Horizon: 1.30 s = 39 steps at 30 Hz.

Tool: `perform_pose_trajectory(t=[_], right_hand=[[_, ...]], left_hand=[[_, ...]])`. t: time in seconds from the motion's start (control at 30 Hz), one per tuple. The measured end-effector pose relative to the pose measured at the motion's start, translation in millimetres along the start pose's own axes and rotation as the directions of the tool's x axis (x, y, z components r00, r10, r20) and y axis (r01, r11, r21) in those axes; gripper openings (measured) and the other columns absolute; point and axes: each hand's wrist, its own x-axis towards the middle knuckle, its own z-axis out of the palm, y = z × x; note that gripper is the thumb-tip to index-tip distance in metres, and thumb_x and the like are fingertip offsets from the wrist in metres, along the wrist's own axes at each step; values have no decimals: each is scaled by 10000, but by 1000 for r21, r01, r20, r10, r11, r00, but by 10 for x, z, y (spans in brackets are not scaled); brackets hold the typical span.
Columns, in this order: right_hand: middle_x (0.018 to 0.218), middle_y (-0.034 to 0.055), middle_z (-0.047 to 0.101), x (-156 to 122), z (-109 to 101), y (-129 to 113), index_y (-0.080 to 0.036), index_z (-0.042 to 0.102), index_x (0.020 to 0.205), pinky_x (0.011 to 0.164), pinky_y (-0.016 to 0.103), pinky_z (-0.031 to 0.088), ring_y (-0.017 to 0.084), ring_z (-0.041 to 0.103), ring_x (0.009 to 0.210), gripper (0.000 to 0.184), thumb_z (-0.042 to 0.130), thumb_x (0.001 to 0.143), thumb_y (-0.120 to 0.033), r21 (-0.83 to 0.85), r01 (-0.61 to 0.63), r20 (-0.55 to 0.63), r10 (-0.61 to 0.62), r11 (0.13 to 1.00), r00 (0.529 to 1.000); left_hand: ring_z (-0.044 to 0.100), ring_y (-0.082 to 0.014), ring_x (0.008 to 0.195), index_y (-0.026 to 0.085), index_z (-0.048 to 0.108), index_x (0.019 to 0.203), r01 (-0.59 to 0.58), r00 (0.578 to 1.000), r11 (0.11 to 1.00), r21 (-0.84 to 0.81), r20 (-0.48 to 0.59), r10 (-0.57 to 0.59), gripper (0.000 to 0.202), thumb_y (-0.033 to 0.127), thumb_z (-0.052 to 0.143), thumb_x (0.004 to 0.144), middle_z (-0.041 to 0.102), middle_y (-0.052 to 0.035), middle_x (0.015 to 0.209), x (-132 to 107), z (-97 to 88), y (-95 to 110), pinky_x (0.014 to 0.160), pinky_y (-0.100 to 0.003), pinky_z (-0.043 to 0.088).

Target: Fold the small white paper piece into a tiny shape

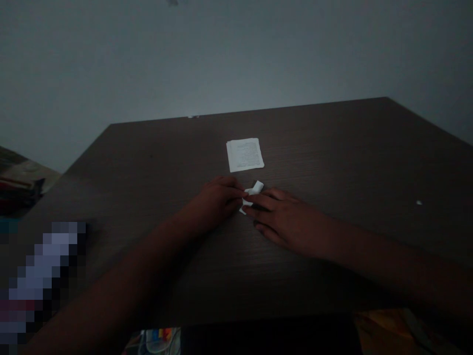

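Right hand (286,217): spread fingers resting on folded paper (256,187); left hand (218,201) touching its left side, grip unclear. Paper lying on wood-grain tabletop (166,162), likely handling light, tearable, best held by edges. Stacked printed sheets (245,155) lying beyond.

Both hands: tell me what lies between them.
In the head view, a small, irregular white paper piece lies between the left hand and the right hand.

It's dim in here: grey wall (236,59), table (166,153) nearly black at its near edge. The small white paper (257,187) stands out palely; print on the card stack (246,154) looks blurred, and coarse blocks (51,256) mask the lower left.
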Motion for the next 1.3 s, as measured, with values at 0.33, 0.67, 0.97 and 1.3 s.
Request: perform_pose_trajectory(t=[0.33, 0.67, 0.97, 1.3], right_hand=[[1749, 170, 664, -12, 38, -60, -220, 783, 1598, 1242, 567, 617, 399, 676, 1495, 455, 709, 1154, -295, -46, -53, -23, 52, 998, 998], [1699, 165, 699, -5, 32, -78, -236, 781, 1598, 1221, 567, 631, 392, 697, 1443, 463, 718, 1144, -293, -42, -74, -22, 73, 996, 997], [1715, 192, 676, 3, 17, -55, -223, 765, 1619, 1231, 590, 620, 411, 669, 1487, 467, 718, 1165, -324, -37, -50, 8, 51, 998, 999], [1719, 189, 676, 5, 15, -61, -221, 771, 1615, 1209, 598, 637, 424, 688, 1455, 465, 707, 1164, -317, -41, -51, 13, 51, 998, 999]], left_hand=[[795, -308, 1192, 273, 927, 1230, 42, 999, 997, 59, 30, -44, 227, 210, 744, 1109, 844, -93, 1247, 27, -26, 12, 1137, -479, 600], [792, -313, 1198, 260, 928, 1213, 48, 998, 998, 41, 28, -49, 216, 242, 733, 1123, 848, -106, 1239, 23, -41, 32, 1126, -490, 602], [797, -319, 1193, 263, 927, 1219, 84, 996, 996, 33, 34, -85, 221, 204, 751, 1100, 848, -101, 1233, 22, -52, 55, 1135, -505, 606], [786, -316, 1270, 272, 911, 1270, 14, 999, 1000, -3, 44, -14, 251, 197, 753, 1090, 838, -94, 1287, -26, -98, 41, 1187, -492, 591]])
